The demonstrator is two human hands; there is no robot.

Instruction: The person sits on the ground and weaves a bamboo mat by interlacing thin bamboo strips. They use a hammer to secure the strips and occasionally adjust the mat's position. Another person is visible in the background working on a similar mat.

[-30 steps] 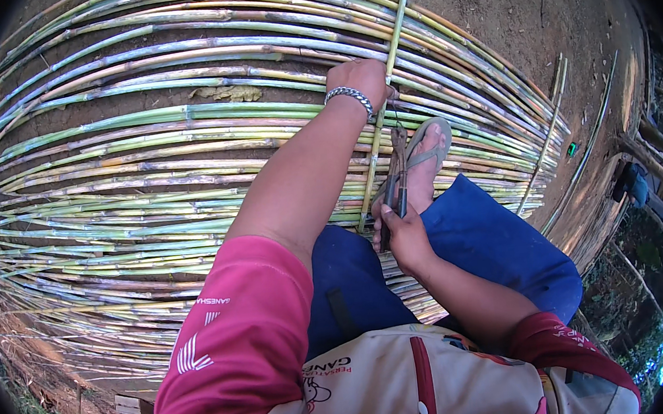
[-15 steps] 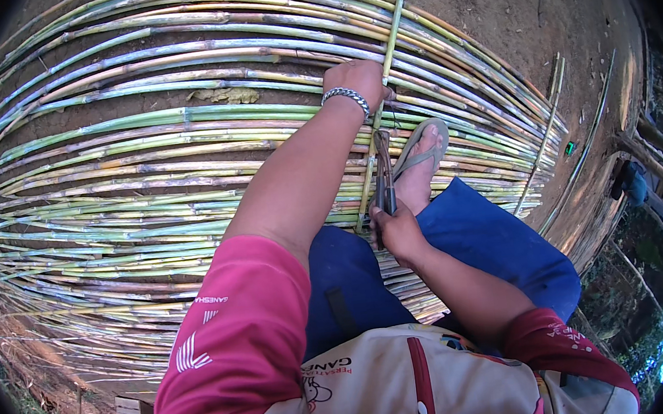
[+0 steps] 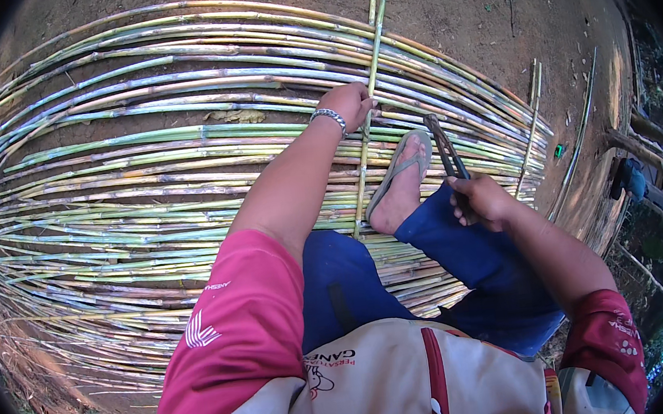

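A mat of long, thin green and yellowish canes (image 3: 183,153) lies in rows on the ground, with a crosswise cane (image 3: 374,51) laid over it. My left hand (image 3: 351,105), with a chain bracelet at the wrist, is closed against this crosswise cane. Its fingertips are partly hidden, so what they pinch cannot be made out. In my right hand (image 3: 481,199) are the handles of dark metal pincers (image 3: 444,144). Their jaws point away from me over the canes, right of my sandalled foot (image 3: 408,172), apart from the crosswise cane.
My foot stands on the canes, just right of the crosswise cane. Another crosswise cane (image 3: 531,128) lies near the right ends. Bare brown soil (image 3: 471,2) borders the far side. A small green object (image 3: 558,151) and loose poles (image 3: 580,135) lie at the right.
My right hand has drawn the pincers away from the crosswise cane to the right. My left hand stays at the cane, and the whole view has shifted slightly.
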